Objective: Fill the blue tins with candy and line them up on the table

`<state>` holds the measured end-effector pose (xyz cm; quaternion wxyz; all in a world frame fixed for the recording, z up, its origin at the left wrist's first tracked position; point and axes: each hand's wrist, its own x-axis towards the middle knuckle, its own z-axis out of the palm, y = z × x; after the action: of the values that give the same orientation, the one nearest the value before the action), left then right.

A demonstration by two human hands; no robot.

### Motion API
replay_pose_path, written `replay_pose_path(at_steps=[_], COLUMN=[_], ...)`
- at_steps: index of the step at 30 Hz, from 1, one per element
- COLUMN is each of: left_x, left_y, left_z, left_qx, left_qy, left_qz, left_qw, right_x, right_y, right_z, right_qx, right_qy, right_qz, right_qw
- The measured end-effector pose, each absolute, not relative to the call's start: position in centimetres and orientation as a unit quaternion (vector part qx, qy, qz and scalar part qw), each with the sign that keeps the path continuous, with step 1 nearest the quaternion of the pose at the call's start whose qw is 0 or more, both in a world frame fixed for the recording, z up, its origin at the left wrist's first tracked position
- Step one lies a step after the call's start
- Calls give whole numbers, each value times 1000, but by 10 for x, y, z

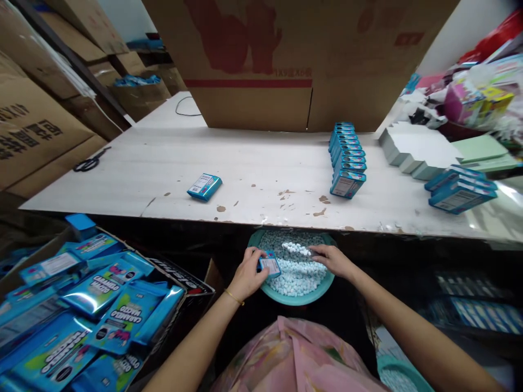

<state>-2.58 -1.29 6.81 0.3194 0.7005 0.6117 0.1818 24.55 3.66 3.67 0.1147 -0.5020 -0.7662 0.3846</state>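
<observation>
My left hand [247,273] is closed around a small blue candy box [271,265], tilted over a turquoise basin [295,300]. Small pale candies [297,280] fill much of the basin. My right hand [335,261] grips the handle of a scoop [312,252] from the right. White candies [295,249] are heaped on the scoop, which hides most of its shape. Scoop and box are a short way apart, both above the basin. I cannot tell whether the box's end is open.
One blue box [205,187] lies on the white table [261,163], and a row of similar boxes [347,158] stands to its right. Scissors [92,160] lie at left. A large carton [306,65] rises behind. Blue candy packs [96,286] fill a carton at lower left.
</observation>
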Motion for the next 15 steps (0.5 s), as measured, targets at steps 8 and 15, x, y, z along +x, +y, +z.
replay_pose_path(at_steps=[8,15], left_x=[-7,3], left_y=[4,-3], left_z=[44,27], left_qx=[730,688], left_qy=[615,617], left_qz=[109,211], left_qw=[279,320], right_x=[239,215], right_y=[36,36], right_z=[82,108], right_qx=[-467,-452], right_qy=[-790,-842], right_qz=[387,289], right_qw=[84,-56])
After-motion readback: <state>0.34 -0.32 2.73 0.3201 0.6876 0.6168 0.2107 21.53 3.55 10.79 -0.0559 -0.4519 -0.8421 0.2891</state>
